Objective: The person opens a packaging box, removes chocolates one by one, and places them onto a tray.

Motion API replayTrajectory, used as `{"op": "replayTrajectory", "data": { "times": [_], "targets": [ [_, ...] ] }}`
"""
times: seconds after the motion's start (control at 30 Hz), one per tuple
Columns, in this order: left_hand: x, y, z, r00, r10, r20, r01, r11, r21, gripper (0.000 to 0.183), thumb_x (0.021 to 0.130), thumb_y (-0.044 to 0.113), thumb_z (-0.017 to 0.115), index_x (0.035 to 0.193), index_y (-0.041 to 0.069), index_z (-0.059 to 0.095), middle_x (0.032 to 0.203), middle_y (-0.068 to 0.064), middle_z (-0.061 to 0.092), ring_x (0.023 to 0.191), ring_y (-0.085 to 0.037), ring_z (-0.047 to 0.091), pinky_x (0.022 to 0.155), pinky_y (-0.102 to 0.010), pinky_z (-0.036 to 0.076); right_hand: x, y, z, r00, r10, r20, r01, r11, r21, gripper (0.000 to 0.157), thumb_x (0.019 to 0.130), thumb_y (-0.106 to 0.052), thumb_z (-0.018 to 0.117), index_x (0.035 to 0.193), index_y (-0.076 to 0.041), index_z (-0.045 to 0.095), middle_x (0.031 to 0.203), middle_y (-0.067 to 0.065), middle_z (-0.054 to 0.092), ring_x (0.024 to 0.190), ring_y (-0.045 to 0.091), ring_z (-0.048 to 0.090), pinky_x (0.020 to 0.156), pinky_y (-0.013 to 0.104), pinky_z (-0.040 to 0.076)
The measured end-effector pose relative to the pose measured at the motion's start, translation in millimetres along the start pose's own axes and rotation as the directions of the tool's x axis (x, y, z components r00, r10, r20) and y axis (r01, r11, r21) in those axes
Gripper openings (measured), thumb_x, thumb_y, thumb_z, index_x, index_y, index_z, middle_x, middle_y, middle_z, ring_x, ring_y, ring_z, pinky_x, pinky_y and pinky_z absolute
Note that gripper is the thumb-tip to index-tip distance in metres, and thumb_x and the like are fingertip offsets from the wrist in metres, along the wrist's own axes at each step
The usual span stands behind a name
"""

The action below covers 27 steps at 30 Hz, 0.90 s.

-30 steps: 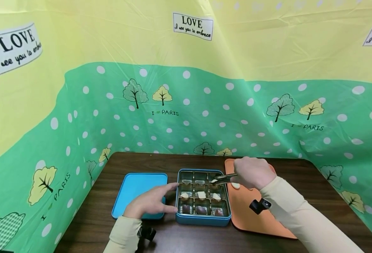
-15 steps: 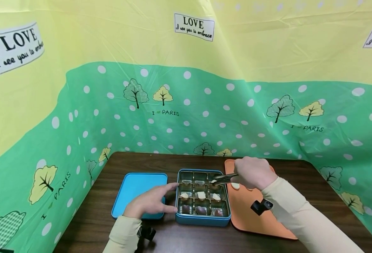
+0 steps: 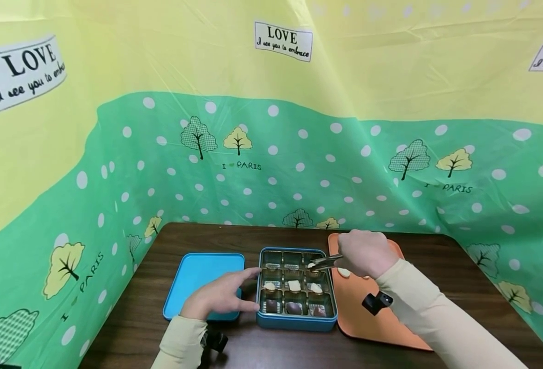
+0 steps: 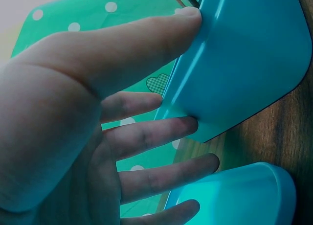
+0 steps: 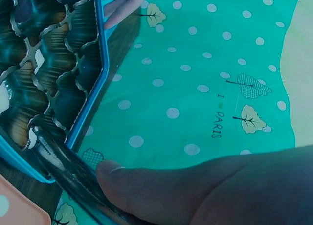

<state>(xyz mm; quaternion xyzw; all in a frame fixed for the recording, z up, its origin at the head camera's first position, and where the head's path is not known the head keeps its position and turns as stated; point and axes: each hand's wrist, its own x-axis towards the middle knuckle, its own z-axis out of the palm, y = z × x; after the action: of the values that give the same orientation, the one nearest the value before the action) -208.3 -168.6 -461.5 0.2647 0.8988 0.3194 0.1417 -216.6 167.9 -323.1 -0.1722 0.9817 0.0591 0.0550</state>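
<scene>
A blue tin box (image 3: 296, 322) with a gold divided insert lies in the middle of the table. Dark pieces (image 3: 294, 307) fill its near row, and white pieces (image 3: 294, 285) sit in the middle row. My left hand (image 3: 221, 296) is spread along the box's left side, thumb and fingertips touching the wall. Metal tongs (image 3: 327, 262) are gripped in my right hand (image 3: 364, 254) over the box's right rim. Their tips reach into the far right compartment, at a small white piece (image 5: 33, 136); whether they still pinch it is unclear.
An orange tray (image 3: 368, 323) lies to the right of the box, with white pieces (image 3: 343, 272) on it, partly under my right arm. Left of the box is a blue lid (image 3: 202, 271). A printed curtain (image 3: 271, 169) hangs behind the dark wooden table (image 3: 248, 353).
My right hand has shifted slightly left with the tongs, whose tips stay in the far right compartment. My left hand has not moved.
</scene>
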Motion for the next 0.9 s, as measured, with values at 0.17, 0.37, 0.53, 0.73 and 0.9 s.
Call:
{"op": "replayTrajectory", "data": {
  "times": [0.17, 0.37, 0.53, 0.73, 0.9],
  "targets": [
    [0.0, 0.7, -0.1, 1.0, 0.001, -0.001, -0.001, 1.0, -0.001, 0.089, 0.092, 0.047, 0.08, 0.162, 0.01, 0.038, 0.157, -0.011, 0.052, 0.143, -0.033, 0.051, 0.113, -0.057, 0.045, -2.6, 6.6, 0.0, 0.999, -0.027, -0.035, 0.028, 0.999, 0.015, 0.036, 0.09, -0.031, 0.084, 0.063, -0.025, 0.061, 0.056, -0.005, 0.055, 0.05, 0.015, 0.053, 0.045, 0.031, 0.039],
    [-0.2, 1.5, 0.1, 1.0, -0.001, -0.004, 0.001, 1.0, -0.001, 0.089, 0.092, 0.046, 0.08, 0.162, 0.01, 0.038, 0.157, -0.011, 0.052, 0.143, -0.034, 0.05, 0.113, -0.057, 0.045, -4.7, 6.1, -1.7, 1.0, -0.016, -0.022, 0.016, 1.0, 0.015, 0.034, 0.09, -0.025, 0.083, 0.064, -0.023, 0.061, 0.057, -0.004, 0.055, 0.05, 0.017, 0.053, 0.046, 0.032, 0.041],
    [-0.3, 0.1, 1.0, 1.0, -0.003, -0.005, 0.003, 1.0, -0.009, 0.09, 0.092, 0.047, 0.08, 0.163, 0.01, 0.038, 0.158, -0.01, 0.052, 0.143, -0.033, 0.051, 0.113, -0.057, 0.045, -3.0, 3.0, 1.8, 0.999, -0.033, -0.024, 0.033, 0.999, -0.003, 0.037, 0.09, -0.025, 0.082, 0.06, -0.022, 0.06, 0.052, -0.004, 0.053, 0.045, 0.014, 0.05, 0.042, 0.028, 0.036],
    [-0.1, -1.1, 1.9, 1.0, -0.009, -0.001, 0.009, 1.0, -0.016, 0.089, 0.093, 0.047, 0.08, 0.163, 0.011, 0.038, 0.158, -0.009, 0.052, 0.143, -0.033, 0.05, 0.113, -0.057, 0.045, -1.9, 4.1, 6.8, 0.998, -0.048, -0.038, 0.046, 0.998, -0.036, 0.036, 0.087, -0.01, 0.079, 0.06, -0.021, 0.059, 0.053, -0.003, 0.049, 0.046, 0.014, 0.043, 0.042, 0.028, 0.031],
    [-0.5, 0.1, 0.4, 1.0, 0.0, -0.004, 0.0, 1.0, -0.013, 0.089, 0.093, 0.045, 0.08, 0.163, 0.011, 0.038, 0.157, -0.009, 0.052, 0.143, -0.033, 0.051, 0.112, -0.057, 0.046, -3.1, 5.7, 7.9, 0.997, -0.053, -0.064, 0.051, 0.998, -0.023, 0.04, 0.091, -0.024, 0.082, 0.058, -0.023, 0.058, 0.052, -0.005, 0.048, 0.047, 0.013, 0.043, 0.044, 0.029, 0.029]
  ]
}}
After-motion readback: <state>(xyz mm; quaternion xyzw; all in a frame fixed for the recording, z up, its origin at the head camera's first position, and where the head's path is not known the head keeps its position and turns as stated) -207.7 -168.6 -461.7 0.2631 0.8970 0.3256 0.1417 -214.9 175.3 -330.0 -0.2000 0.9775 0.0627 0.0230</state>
